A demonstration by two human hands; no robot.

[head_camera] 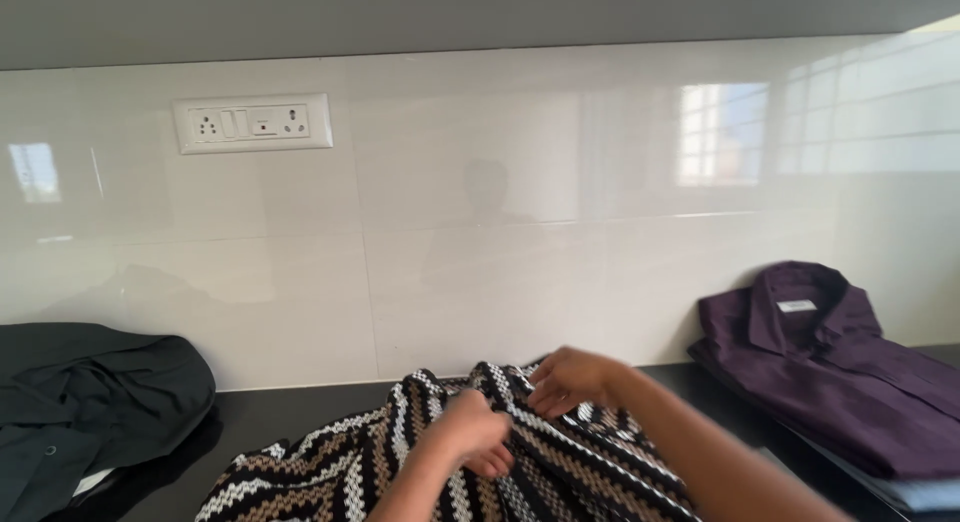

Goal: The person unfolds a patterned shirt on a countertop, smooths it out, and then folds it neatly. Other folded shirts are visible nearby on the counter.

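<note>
Lying across the lower middle of the frame, the zigzag-patterned knit garment (pixel 400 472) spreads on the dark surface (pixel 260 417), its long axis running from lower left up toward the centre. At far left sits a black garment (pixel 90 392). Both hands pinch the knit's upper edge: the left hand (pixel 475 432) is clenched on a fold, and just to its right and slightly higher the right hand (pixel 570 379) grips the same edge. A folded purple shirt (pixel 830 362) rests at far right.
</note>
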